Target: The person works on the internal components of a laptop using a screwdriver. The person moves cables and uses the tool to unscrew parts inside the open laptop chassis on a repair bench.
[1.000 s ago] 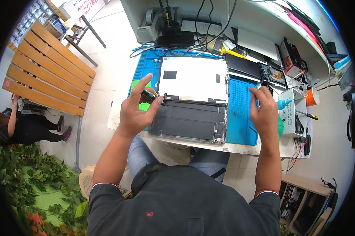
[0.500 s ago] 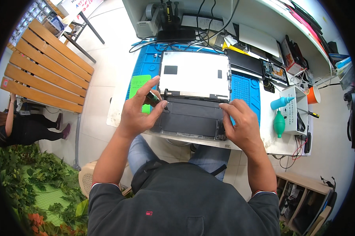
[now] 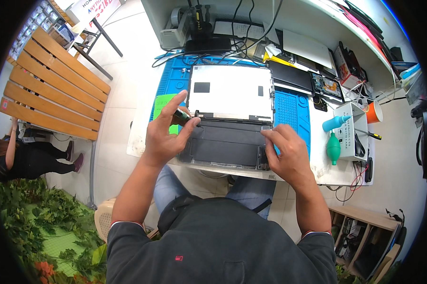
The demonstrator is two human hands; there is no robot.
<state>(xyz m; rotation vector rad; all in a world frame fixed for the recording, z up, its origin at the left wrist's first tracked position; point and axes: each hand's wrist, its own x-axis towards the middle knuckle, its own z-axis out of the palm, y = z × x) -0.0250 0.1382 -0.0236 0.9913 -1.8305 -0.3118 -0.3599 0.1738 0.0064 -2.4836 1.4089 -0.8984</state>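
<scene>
An opened tablet lies before me, its dark body (image 3: 223,143) near the table's front edge and its white-backed screen panel (image 3: 230,90) beyond it. My left hand (image 3: 165,130) grips a slim screwdriver (image 3: 181,115) with a dark green and black handle. Its lower end points at the left part of the dark body; whether the tip touches is too small to tell. Thumb and fingers of my right hand (image 3: 287,150) are pinched together at the body's upper right corner. What they hold there, if anything, is hidden.
A blue work mat (image 3: 291,113) lies under the tablet, with a green card (image 3: 163,102) at its left. To the right are a green air blower (image 3: 333,149), a blue bottle (image 3: 335,123) and a white box (image 3: 354,135). Cables (image 3: 242,45) and devices line the back.
The whole view has shifted slightly. Both hands stay at nearly the same spots on the tablet, the left on the screwdriver, the right at the corner.
</scene>
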